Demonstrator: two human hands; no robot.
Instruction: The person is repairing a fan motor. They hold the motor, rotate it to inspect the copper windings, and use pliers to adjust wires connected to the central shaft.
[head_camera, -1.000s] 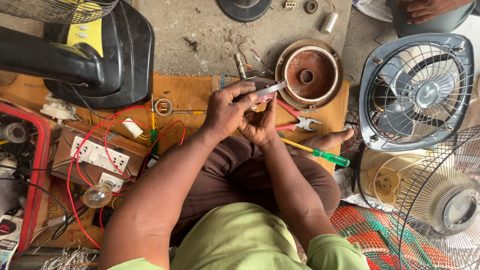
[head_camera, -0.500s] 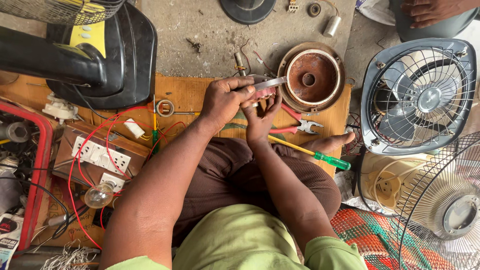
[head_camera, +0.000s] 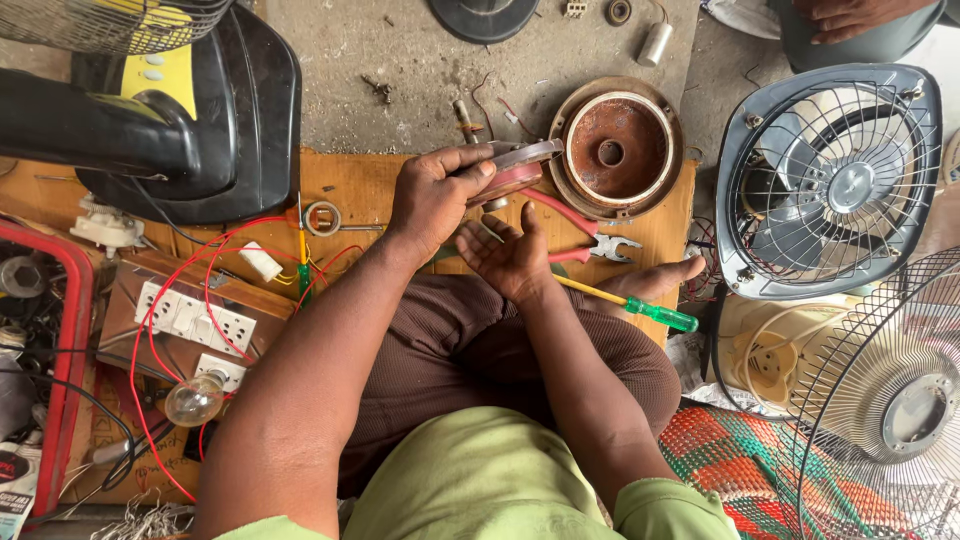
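**Round motor part gripped above the wooden board**

While the wooden board (head_camera: 360, 190) lies across the middle of the concrete floor, everything else can be placed against it. Off its left end a red crate (head_camera: 62, 330) is seen, filled with dark metal parts and black cable. On the board's left part a switch panel (head_camera: 190, 318) with white sockets is set, red wires (head_camera: 150, 300) are looped around it, and a clear bulb (head_camera: 194, 399) lies at its near corner. Above the board's left end the black fan base (head_camera: 200, 110) overlaps the edge.

Over the board's middle the left hand (head_camera: 432, 198) is closed around a flat round motor part (head_camera: 512, 168), the fingers curled over its rim and the thumb pressed on top. Just below it the right hand (head_camera: 510, 255) is held open, palm up, fingers loosely spread, and nothing is pinched in it. Red-handled pliers (head_camera: 575, 235) lie on the board behind this hand, and a yellow screwdriver with a green handle (head_camera: 630, 303) is laid near the board's lower right edge.

At the board's upper right corner a rusty round housing (head_camera: 615, 150) is set, open and bare inside. Bare floor is left above the board; its right side is crowded by a grey caged fan (head_camera: 835, 180) and a wire fan guard (head_camera: 890, 400).

Half a second earlier both hands were joined on the part; since then the right hand has been lowered and opened.
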